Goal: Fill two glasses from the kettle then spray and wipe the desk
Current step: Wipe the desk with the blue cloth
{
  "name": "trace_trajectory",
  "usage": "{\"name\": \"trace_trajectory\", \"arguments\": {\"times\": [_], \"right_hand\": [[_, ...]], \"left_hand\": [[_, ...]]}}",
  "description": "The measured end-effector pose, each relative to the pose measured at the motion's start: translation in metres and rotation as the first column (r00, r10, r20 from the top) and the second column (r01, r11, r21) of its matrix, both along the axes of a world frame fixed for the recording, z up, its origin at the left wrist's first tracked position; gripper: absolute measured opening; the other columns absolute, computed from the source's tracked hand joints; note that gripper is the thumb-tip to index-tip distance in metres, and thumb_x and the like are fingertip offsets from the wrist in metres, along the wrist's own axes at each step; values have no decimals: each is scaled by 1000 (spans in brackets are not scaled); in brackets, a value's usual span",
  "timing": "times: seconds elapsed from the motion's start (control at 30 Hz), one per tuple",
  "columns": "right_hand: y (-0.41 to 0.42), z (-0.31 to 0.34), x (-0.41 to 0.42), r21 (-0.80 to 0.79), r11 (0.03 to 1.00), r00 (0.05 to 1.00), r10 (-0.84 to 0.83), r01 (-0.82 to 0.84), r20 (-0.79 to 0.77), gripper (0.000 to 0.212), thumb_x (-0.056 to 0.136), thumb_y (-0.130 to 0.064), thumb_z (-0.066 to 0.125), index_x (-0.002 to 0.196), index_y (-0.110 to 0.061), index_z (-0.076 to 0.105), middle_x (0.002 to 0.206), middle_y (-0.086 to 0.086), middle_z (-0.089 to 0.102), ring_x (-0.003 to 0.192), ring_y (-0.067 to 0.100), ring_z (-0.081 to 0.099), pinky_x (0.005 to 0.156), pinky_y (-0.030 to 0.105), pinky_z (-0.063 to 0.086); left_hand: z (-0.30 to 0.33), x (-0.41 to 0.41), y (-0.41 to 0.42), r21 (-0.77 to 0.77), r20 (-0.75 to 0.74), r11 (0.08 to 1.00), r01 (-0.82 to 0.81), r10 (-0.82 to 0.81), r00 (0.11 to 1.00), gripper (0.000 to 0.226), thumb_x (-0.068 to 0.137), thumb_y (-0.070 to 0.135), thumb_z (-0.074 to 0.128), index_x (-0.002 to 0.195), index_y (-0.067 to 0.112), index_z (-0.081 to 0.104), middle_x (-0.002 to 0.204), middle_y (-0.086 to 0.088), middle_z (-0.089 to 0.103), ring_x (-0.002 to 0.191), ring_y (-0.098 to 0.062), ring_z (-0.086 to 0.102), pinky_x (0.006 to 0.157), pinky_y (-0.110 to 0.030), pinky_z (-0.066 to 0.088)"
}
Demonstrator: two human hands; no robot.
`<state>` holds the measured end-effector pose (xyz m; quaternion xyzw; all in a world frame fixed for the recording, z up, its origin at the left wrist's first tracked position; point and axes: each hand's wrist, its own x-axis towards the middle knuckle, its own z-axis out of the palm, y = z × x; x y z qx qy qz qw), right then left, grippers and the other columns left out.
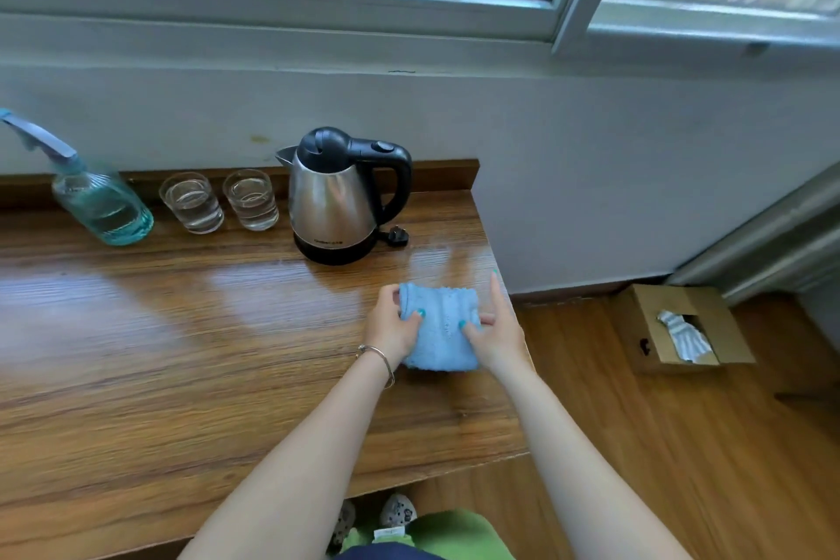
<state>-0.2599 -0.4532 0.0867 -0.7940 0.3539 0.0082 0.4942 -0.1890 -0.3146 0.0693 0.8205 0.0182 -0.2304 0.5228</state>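
We pinch the soft, light folded blue terry cloth [440, 327] at its 9 and 3 o'clock edges, left hand [394, 323] and right hand [495, 327], apparently limp.

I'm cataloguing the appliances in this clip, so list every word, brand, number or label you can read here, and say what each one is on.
Nothing here can be read with certainty.
Kettle: a short light print low on the steel body, just above the black base; too small and blurred to read.
Small white tag on the green clothing at the bottom edge: marks too small to read.
Spray bottle, the two glasses, blue cloth, cardboard box: no text visible.
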Motion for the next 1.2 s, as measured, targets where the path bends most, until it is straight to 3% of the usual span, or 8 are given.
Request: {"name": "trace_trajectory", "arguments": {"times": [0.1, 0.2, 0.27, 0.4, 0.7, 0.9, 1.1, 1.2], "right_hand": [[-11, 18, 1, 95, 995, 995, -16, 6, 101, 78, 90, -11, 67, 149, -44, 29, 104, -4, 70, 91, 9, 68, 69, 23, 59], [-24, 29, -1, 141, 989, 982, -57, 32, 180, 52, 85, -2, 71, 121, -39, 66, 117, 6, 69, 87, 7, 66, 66, 11, 56], [-32, 31, 1, 145, 989, 987, -18, -6, 162, 45, 84, 1, 70, 107, -38, 72, 119, 14, 68, 87, 24, 68, 73, 21, 61], [-56, 25, 19, 88, 989, 984, 102, -115, 145, 45, 88, 0, 67, 122, -28, 67, 127, 3, 60, 102, 26, 66, 78, 23, 60], [-133, -4, 119, 17, 957, 954, 286, -289, 90, 54, 86, 0, 70, 133, -25, 60, 128, -2, 56, 103, 17, 63, 91, 37, 58], [-167, -29, 198, 13, 934, 930, 354, -358, 101, 54, 88, -3, 67, 130, -36, 60, 121, -5, 54, 76, 5, 51, 56, 8, 48], [-176, -68, 223, -111, 896, 903, 429, -429, -33, 53, 90, -16, 67, 137, -36, 54, 138, -1, 44, 106, 14, 50, 97, 27, 46], [-180, -79, 216, -88, 904, 908, 417, -419, -43, 53, 92, -23, 64, 140, -40, 49, 135, 3, 42, 115, 16, 48, 106, 30, 41]], "left_hand": [[9, 5, 5, -68, 110, 994, 82, -74, 991, 52, 94, 6, 51, 136, 35, 38, 97, -6, 64, 69, -15, 56, 53, -19, 40], [15, 9, 4, -92, 183, 981, 170, -151, 972, 38, 93, -3, 46, 110, 28, 58, 112, -7, 65, 76, -13, 53, 66, -25, 41], [16, 12, 1, -66, 230, 978, 199, -180, 956, 34, 93, -5, 47, 103, 23, 64, 116, -4, 63, 86, -9, 54, 71, -13, 40], [12, 20, -15, -21, 264, 974, 226, -213, 941, 31, 87, 8, 66, 116, 19, 61, 113, 3, 53, 96, -5, 52, 79, 1, 32], [1, 91, -90, 118, 221, 985, 126, -150, 964, 51, 88, 10, 69, 134, 22, 51, 134, 3, 45, 125, -12, 45, 99, -15, 30], [-14, 156, -119, 135, 220, 990, 28, -57, 974, 55, 90, 8, 66, 140, 24, 48, 142, 0, 39, 128, -17, 42, 97, -19, 34], [-42, 174, -134, 402, 205, 911, 91, -187, 961, 60, 94, 8, 59, 148, 19, 35, 150, -9, 30, 131, -29, 35, 109, -37, 34], [-44, 173, -138, 484, 138, 869, 100, -189, 972, 66, 96, 8, 54, 152, 25, 25, 162, -6, 1, 143, -32, 15, 115, -39, 22]]}}
